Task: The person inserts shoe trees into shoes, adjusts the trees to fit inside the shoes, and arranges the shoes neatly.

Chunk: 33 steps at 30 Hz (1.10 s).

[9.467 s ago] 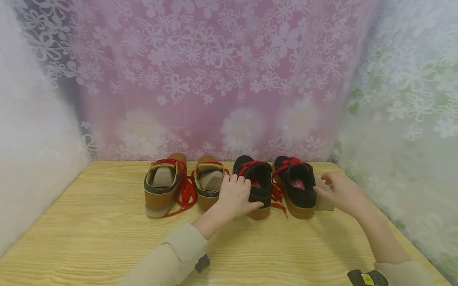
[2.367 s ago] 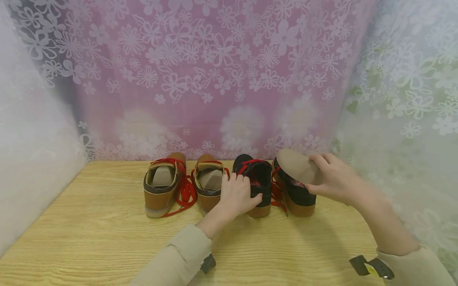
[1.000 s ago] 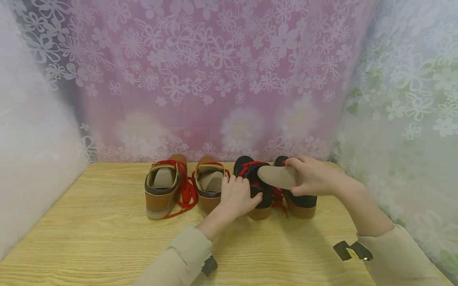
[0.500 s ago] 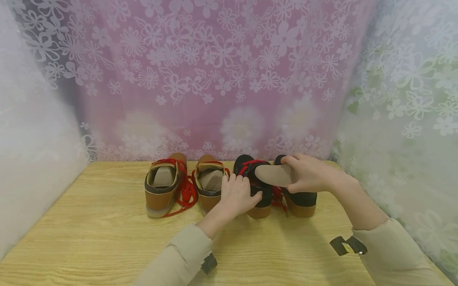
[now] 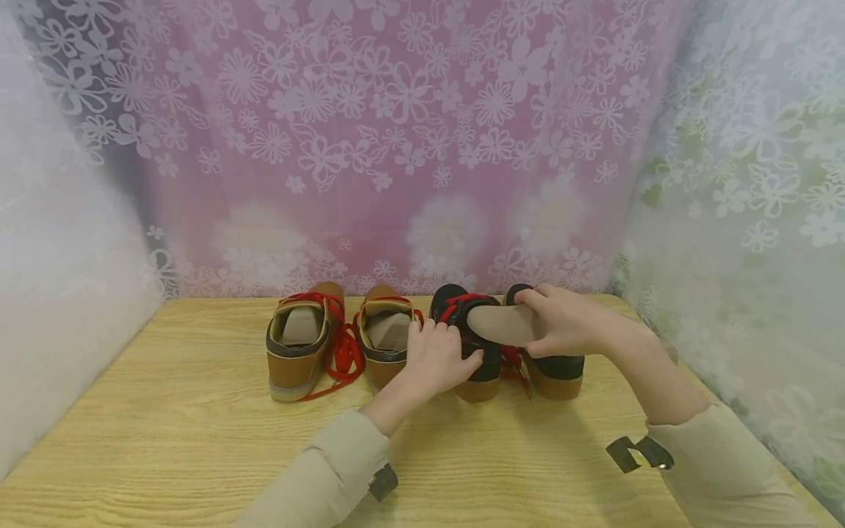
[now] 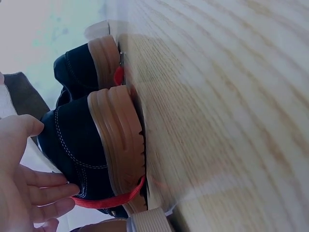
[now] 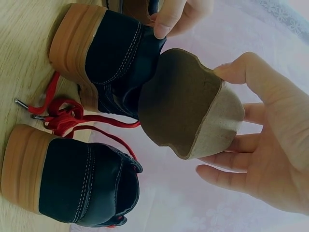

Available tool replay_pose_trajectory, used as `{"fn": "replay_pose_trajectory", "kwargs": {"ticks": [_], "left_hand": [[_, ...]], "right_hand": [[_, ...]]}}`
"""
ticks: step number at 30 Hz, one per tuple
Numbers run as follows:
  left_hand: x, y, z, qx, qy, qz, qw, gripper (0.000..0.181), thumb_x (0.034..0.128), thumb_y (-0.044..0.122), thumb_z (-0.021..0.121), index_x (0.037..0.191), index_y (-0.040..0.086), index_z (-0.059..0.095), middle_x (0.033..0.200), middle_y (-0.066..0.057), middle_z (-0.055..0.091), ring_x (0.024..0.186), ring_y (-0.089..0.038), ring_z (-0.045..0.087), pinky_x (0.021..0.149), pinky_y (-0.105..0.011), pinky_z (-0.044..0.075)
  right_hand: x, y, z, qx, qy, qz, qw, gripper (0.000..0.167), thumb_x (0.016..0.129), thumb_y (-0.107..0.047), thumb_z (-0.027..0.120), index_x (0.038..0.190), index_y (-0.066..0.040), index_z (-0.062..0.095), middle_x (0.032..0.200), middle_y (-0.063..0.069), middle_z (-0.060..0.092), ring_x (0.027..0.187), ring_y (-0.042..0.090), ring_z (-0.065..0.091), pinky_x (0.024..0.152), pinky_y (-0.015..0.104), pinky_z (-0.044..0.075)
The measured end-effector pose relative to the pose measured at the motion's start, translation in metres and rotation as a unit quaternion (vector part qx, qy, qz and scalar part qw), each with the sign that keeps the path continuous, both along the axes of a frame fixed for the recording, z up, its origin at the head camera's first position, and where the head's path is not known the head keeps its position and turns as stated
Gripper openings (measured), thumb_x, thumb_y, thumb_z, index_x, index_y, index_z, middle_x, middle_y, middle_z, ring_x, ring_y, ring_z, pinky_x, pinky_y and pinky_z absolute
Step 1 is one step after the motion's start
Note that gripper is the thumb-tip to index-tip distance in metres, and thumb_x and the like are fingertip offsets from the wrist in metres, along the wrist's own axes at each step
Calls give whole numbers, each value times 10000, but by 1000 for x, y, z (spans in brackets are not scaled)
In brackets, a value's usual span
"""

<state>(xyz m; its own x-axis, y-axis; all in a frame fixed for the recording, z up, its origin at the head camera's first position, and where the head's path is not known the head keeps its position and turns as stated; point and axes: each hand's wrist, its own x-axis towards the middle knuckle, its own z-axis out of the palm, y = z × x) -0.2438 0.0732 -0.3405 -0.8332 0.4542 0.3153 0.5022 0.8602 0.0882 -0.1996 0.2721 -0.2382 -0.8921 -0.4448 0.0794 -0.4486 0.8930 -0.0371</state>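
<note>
My left hand [image 5: 437, 358] holds the left black shoe [image 5: 482, 372], thumb at its heel and fingers along its side in the left wrist view. Between right thumb and fingers, my right hand [image 5: 573, 321] grips a folded beige cardboard shoe insert [image 5: 503, 325]. The insert's rounded end is over the opening of that left shoe; in the right wrist view the insert [image 7: 178, 96] meets the shoe's collar, and how far it reaches inside is hidden. Under my right hand stands the right black shoe [image 5: 557, 378], its opening mostly covered in the head view. Red laces [image 7: 67, 116] lie between both black shoes.
Left of the black pair stand two brown shoes, the outer brown shoe [image 5: 289, 370] and the inner brown shoe [image 5: 379, 367], each with a beige insert inside. Red laces [image 5: 343, 359] trail between them. A wooden table [image 5: 198, 455] meets a pink flowered curtain [image 5: 396, 147] behind.
My right hand has picked up the insert from beside the right black shoe and carried it left to the left black shoe's opening. Lately it has edged slightly left. My left hand stays put.
</note>
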Motion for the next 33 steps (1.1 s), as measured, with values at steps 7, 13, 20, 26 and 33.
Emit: {"fn": "replay_pose_trajectory", "kwargs": {"ticks": [7,13,20,26,33], "left_hand": [[-1,-1,0,34,5,-26,10000,502,851,603,482,786,129,633,841,-22,609,793,-219,507,742,-393,339],[1,-1,0,30,38,-54,10000,505,855,601,481,821,126,651,859,-22,616,815,-224,510,760,-400,334],[1,-2,-1,135,206,-51,9997,495,845,599,502,761,130,633,811,-21,606,756,-214,500,715,-380,331],[2,-2,-1,121,180,-30,9998,501,846,600,502,788,125,650,832,-23,615,769,-216,505,719,-386,332],[2,-1,0,80,179,2,9998,514,848,601,496,834,118,669,863,-28,626,802,-224,516,747,-400,335]], "right_hand": [[-1,-4,2,15,-157,29,9999,564,722,-262,719,1203,-43,521,1041,105,543,871,246,550,755,429,468],[-4,-7,3,47,-269,45,9996,543,739,-300,720,1198,-71,543,1063,104,550,886,253,556,755,430,469],[-13,-13,7,128,-297,140,9994,525,748,-326,712,1183,-73,560,1075,108,563,903,277,565,767,447,469],[-17,-17,7,196,-399,56,9990,580,752,-333,708,1231,-52,540,1128,127,556,957,298,558,805,458,460],[-24,-22,9,345,-425,35,9985,584,750,-335,691,1235,-48,539,1166,129,553,975,311,558,818,470,455]]}}
